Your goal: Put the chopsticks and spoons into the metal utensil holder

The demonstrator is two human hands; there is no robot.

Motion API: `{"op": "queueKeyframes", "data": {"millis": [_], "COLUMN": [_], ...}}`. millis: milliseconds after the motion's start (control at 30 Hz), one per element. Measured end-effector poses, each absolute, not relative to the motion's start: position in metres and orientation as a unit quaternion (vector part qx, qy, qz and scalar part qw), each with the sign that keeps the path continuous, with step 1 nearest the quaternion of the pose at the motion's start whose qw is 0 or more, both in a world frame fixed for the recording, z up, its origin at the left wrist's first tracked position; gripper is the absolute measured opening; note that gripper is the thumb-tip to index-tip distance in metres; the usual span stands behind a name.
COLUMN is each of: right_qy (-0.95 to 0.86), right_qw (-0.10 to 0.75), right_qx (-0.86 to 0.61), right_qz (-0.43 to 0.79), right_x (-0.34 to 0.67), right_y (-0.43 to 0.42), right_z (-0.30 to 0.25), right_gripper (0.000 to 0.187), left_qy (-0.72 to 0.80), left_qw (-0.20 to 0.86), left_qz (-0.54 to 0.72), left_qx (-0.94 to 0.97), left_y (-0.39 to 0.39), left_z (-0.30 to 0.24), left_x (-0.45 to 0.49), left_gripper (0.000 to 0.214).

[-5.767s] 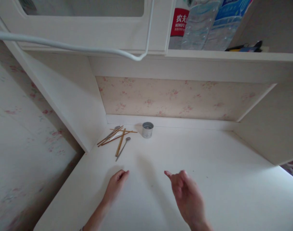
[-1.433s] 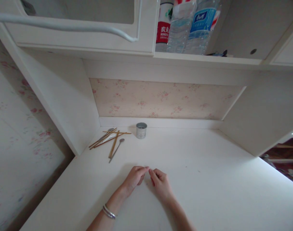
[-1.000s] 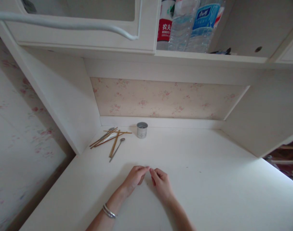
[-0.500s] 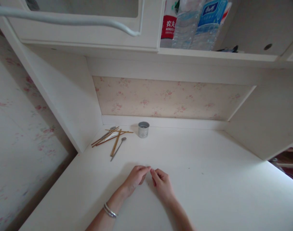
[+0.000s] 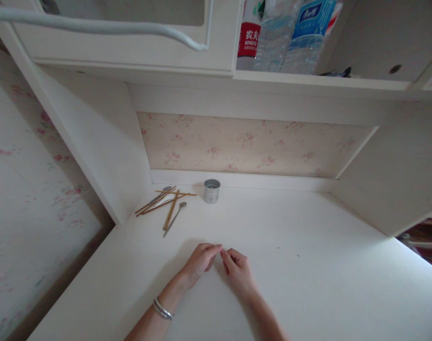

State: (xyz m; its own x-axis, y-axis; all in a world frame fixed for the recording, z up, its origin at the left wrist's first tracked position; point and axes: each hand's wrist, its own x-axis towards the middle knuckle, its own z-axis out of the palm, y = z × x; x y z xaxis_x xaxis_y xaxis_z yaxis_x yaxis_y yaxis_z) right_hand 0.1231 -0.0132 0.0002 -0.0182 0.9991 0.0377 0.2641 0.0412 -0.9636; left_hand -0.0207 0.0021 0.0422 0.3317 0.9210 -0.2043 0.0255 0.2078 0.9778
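My left hand (image 5: 199, 262) and my right hand (image 5: 238, 270) rest side by side on the white desk (image 5: 308, 265), fingertips nearly touching. Both have their fingers curled under, and nothing shows in either. A silver bangle sits on my left wrist. Farther back on the left lie several wooden chopsticks (image 5: 168, 204) mixed with metal spoons (image 5: 174, 219), well beyond my fingers. A small perforated metal cup (image 5: 211, 191) stands upright to the right of them, near the back wall.
A white cabinet side panel (image 5: 102, 142) borders the desk on the left and another on the right. Overhead, a shelf holds water bottles (image 5: 290, 33). A white cable (image 5: 95, 28) runs across the upper cabinet door.
About six seconds ago my hands were apart and loosely open above the desk. They have come together and curled shut. Over the last second they have stayed still; only the camera shifted slightly.
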Motion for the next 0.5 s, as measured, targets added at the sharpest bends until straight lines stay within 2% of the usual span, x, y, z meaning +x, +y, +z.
{"op": "queueKeyframes", "data": {"millis": [400, 500], "right_qy": [-0.594, -0.605], "right_qw": [0.416, 0.406], "right_qx": [-0.553, -0.555], "right_qz": [0.411, 0.402], "right_x": [0.1224, 0.1224], "right_y": [-0.0155, -0.0167], "right_z": [0.0023, 0.0027], "right_gripper": [0.05, 0.05], "left_qy": [0.457, 0.496], "left_qw": [0.632, 0.597], "left_qz": [0.352, 0.369], "left_qx": [0.517, 0.512], "left_y": [0.0017, 0.0046], "left_z": [0.0388, 0.0368], "left_x": [-0.0192, -0.0235], "left_gripper": [0.049, 0.046]}}
